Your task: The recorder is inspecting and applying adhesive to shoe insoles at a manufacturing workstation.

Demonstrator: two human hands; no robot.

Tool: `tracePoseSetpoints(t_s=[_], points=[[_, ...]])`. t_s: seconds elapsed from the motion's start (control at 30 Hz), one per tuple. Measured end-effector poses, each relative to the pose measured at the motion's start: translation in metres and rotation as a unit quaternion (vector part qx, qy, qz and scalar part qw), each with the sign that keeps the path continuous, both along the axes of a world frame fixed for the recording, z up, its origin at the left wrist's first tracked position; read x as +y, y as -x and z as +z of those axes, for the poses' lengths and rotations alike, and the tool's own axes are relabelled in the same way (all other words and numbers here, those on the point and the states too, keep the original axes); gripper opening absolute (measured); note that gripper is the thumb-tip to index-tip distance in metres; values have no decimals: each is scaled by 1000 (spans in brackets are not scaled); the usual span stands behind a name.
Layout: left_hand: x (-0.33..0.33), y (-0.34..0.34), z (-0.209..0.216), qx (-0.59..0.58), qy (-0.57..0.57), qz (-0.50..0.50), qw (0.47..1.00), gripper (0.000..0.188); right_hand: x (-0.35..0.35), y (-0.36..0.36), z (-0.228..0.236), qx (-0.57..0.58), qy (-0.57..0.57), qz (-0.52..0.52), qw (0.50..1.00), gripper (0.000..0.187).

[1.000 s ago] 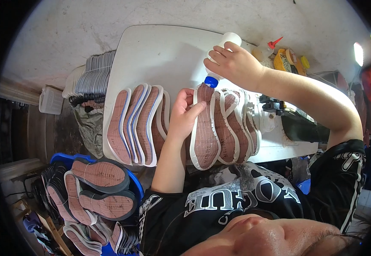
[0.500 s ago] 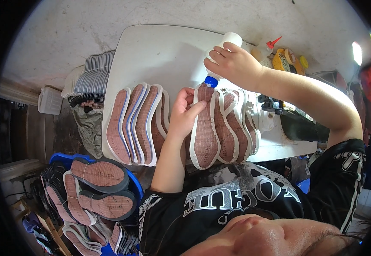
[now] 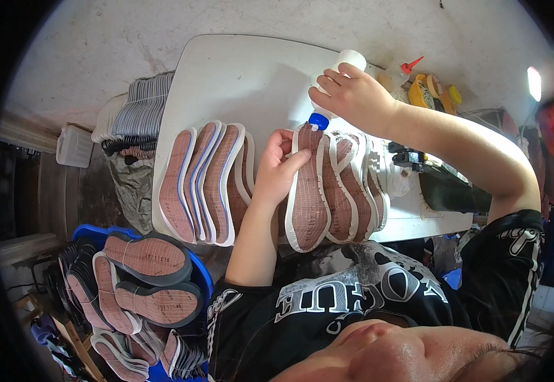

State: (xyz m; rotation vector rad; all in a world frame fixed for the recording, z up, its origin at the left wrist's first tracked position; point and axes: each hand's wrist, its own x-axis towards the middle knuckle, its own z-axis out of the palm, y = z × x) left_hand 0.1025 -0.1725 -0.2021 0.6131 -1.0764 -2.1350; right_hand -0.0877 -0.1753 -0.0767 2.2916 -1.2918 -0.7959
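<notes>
A brown shoe insole point(image 3: 309, 200) with a white rim is held upright by my left hand point(image 3: 275, 169), its thumb pressed on the face and its fingers curled behind. My right hand point(image 3: 356, 95) is closed around a white squeeze bottle point(image 3: 351, 58) tipped downward. The bottle's blue cap point(image 3: 318, 121) meets or nearly meets the insole's upper end, where a small white spot shows. More brown insoles point(image 3: 343, 213) with white rims overlap just right of the held one. To the left of my left hand, a row of blue-lined insoles point(image 3: 219, 172) leans together.
All this rests on a white table point(image 3: 238, 70). Bundled insoles fill a blue bin point(image 3: 201, 270) at lower left. Striped grey bundles point(image 3: 142, 108) lie beyond the table's left edge. At the right are a yellow basket point(image 3: 419, 94), a red-tipped bottle point(image 3: 391, 79) and a dark clamp-like object point(image 3: 406, 158).
The view has shifted very slightly. Both hands keep their holds, and the bottle's blue cap stays at the insole's upper end.
</notes>
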Motion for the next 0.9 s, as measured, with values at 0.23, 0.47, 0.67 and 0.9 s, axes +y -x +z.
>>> tracePoseSetpoints(t_s=[0.23, 0.47, 0.67, 0.9], points=[[0, 1, -1, 17, 4, -3, 1000, 26, -4, 8, -2, -102, -63, -57, 991, 58], [0, -1, 0, 24, -15, -7, 1000, 28, -10, 20, -6, -253, -146, -158, 943, 57], [0, -4, 1, 16, -27, -4, 1000, 29, -16, 31, 0, -332, -112, -313, 883, 67], [1, -4, 6, 7, -18, -13, 1000, 29, -26, 100, -11, -455, -10, -412, 789, 66]])
